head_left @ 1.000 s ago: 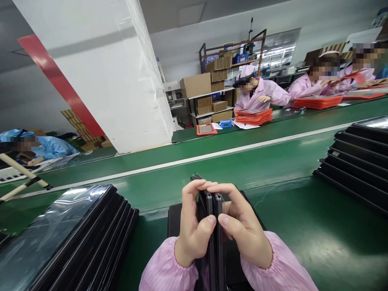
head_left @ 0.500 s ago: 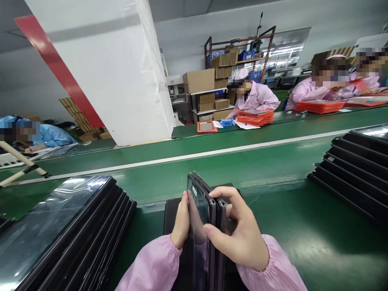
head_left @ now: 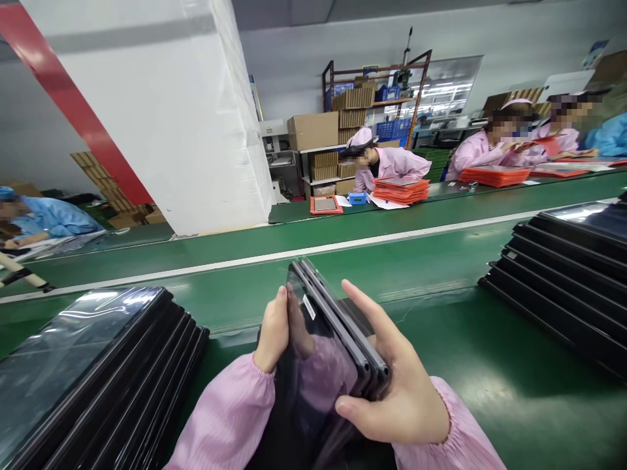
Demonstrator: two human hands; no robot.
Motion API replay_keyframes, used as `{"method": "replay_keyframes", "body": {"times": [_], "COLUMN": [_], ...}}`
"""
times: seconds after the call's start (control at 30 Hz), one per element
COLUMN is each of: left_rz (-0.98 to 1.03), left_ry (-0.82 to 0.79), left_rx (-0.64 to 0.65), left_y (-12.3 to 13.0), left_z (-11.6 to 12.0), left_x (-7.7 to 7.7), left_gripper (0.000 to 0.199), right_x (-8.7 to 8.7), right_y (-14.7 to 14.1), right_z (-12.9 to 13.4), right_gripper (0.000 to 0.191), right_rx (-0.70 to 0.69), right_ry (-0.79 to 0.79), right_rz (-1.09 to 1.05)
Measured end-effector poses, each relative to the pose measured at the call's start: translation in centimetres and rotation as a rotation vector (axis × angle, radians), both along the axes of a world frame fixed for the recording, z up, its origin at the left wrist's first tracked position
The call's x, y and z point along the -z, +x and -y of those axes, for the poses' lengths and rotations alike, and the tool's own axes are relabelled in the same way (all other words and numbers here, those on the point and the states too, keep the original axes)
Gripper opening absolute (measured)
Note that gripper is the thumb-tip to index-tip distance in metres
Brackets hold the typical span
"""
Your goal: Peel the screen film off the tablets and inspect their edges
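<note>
A small stack of black-framed tablets in clear film [head_left: 318, 365] sits tilted in the grip of both hands, held above the green conveyor counter [head_left: 441, 352]. The left hand [head_left: 272, 333] cups the near side, partly seen through the film, while the right hand [head_left: 399, 398] pinches the long edge, thumb below, forearms angled inward. A stack of tablets [head_left: 98, 372] lies left, another [head_left: 553, 287] right

Glossy clear film on the black tablets [head_left: 321, 372], smooth sheeny green belt [head_left: 519, 405], soft pink cloth sleeves [head_left: 220, 408]
</note>
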State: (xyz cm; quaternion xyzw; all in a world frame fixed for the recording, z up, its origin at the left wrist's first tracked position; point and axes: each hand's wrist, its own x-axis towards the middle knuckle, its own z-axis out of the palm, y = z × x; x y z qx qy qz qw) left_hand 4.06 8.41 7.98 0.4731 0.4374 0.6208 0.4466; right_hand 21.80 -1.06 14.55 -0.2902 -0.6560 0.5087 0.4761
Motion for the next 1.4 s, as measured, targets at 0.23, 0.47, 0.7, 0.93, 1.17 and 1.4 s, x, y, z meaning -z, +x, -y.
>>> {"method": "replay_keyframes", "body": {"times": [0.23,0.47,0.7,0.93,1.17,1.4], "left_rz": [-0.033,-0.08,-0.093,-0.131,-0.185,-0.255], "left_ry": [-0.063,-0.004,0.008,0.096,0.241,0.39], "left_rx": [-0.005,-0.021,-0.015,-0.023,-0.035,0.017], "left_y": [1.5,1.5,1.5,0.3,-1.9,-2.0], "left_z": [-2.4,-2.1,-2.0,-2.1,-3.8,-4.6], "left_x": [0.2,1.6,2.1,0.9,-0.4,1.3], "left_gripper": [0.072,0.069,0.071,0.074,0.072,0.065], "right_x": [-0.6,-1.4,-1.3,-1.4,-1.5,-1.7], "right_y": [0.3,1.4,1.6,1.4,0.8,1.8], "right_z": [-1.7,-1.6,-1.4,-0.8,-0.8,-1.5], "right_gripper": [0.11,0.113,0.114,0.118,0.123,0.12], "right_rx": [-0.021,-0.074,-0.084,-0.158,-0.207,-0.226], "right_ry": [-0.103,-0.007,-0.009,0.031,0.065,0.079], "right_rz": [0.308,0.478,0.511,0.534,0.618,0.707]}}
